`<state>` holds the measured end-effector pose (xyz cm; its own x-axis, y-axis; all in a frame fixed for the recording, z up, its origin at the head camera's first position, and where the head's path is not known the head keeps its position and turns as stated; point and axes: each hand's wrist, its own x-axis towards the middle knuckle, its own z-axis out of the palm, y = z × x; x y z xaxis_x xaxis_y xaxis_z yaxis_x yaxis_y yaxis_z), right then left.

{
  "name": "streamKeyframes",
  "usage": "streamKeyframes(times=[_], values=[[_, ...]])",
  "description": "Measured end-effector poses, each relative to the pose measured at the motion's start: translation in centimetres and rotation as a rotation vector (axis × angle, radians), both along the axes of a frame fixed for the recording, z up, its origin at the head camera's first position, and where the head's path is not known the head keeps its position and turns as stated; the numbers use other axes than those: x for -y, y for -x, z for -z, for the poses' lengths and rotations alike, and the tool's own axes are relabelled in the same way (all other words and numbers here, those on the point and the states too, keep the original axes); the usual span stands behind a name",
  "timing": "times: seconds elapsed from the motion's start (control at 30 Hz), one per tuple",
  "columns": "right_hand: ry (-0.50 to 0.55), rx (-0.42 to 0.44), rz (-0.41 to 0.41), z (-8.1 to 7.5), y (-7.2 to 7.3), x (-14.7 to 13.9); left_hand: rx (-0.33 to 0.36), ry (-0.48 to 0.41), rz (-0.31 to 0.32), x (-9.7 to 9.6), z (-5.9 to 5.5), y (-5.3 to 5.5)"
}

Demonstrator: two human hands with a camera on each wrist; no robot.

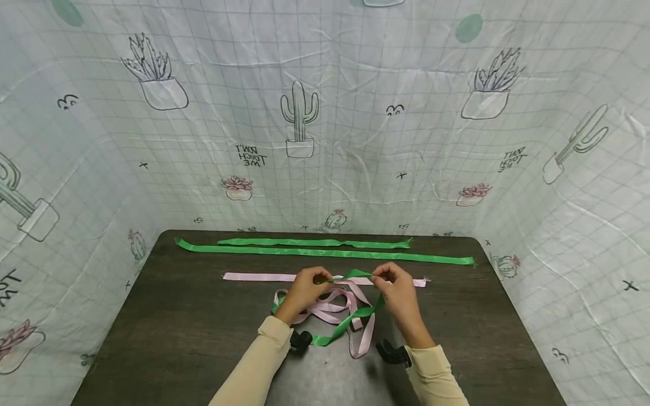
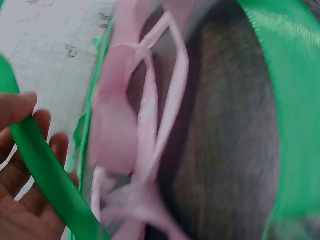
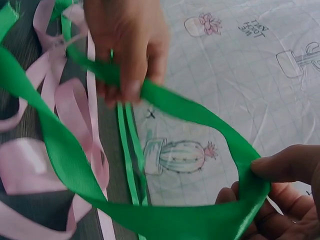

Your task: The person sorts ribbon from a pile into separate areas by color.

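A green satin ribbon (image 1: 337, 332) is stretched between two raised hands over the table. The left hand (image 1: 311, 286) pinches it between thumb and fingers. On the other side, the right hand (image 1: 400, 294) grips the same ribbon with thumb against fingers. In the right wrist view the ribbon bends round at the right hand (image 3: 285, 200), and a long twisted length hangs back toward the table. Below the hands lies a loose heap of pink ribbon (image 1: 361, 345), looped and tangled, partly hidden by the left hand and the green ribbon.
A straight pink ribbon strip (image 1: 254, 277) lies just behind the heap. Farther back, two green ribbon strips (image 1: 310, 251) run across the dark wooden table (image 1: 188, 321). A patterned white cloth (image 1: 345, 124) hangs around the back and sides.
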<state>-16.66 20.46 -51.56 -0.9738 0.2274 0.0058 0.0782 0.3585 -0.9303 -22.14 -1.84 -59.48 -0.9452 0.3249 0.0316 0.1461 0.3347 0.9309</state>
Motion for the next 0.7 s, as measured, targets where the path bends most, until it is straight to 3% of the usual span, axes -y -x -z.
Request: streamKeyframes(times=[0.1, 0.23, 0.47, 0.6, 0.7], values=[[-0.027, 0.019, -0.025, -0.2, 0.2, -0.6, 0.030, -0.016, 0.041, 1.2, -0.6, 0.1], [-0.075, 0.053, -0.118, -0.7, 0.5, -1.6, 0.051, -0.018, 0.080, 3.1, -1.8, 0.1], [-0.173, 0.088, -0.254, -1.7, 1.4, -2.6, 0.039, -0.083, 0.089, 5.6, -3.7, -0.2], [-0.194, 0.091, -0.326, -2.4, 1.7, -2.7, 0.031, -0.075, 0.074, 6.3, -4.2, -0.3], [-0.190, 0.083, -0.356, -2.7, 1.9, -2.5, 0.001, -0.024, 0.092, 5.9, -4.0, -0.3]])
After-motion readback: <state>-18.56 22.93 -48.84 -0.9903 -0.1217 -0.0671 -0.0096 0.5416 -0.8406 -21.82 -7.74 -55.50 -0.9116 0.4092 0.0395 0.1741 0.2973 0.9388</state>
